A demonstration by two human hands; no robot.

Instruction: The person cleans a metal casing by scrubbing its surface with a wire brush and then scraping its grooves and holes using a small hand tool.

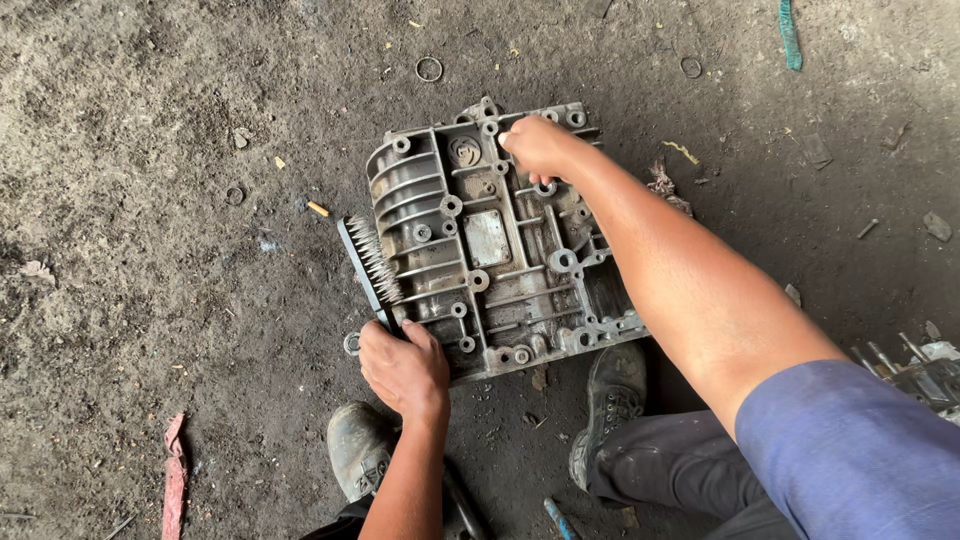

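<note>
Left hand [403,368] clenched a wire brush [370,265] at the 9 o'clock edge of the cast metal housing [490,240] lying on the dirt floor [150,200]. Right hand [538,145] gripped its 12 o'clock rim. Housing looked grimy, brushing far from finished.

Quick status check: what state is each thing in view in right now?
Metal casing: flat on the dirt floor, ribbed side up.
Wire brush: bristles against the casing's left edge.
Left hand: closed around the brush handle.
Right hand: pressing on the casing's top edge.
Metal ring: loose on the floor, apart from the casing.
</note>
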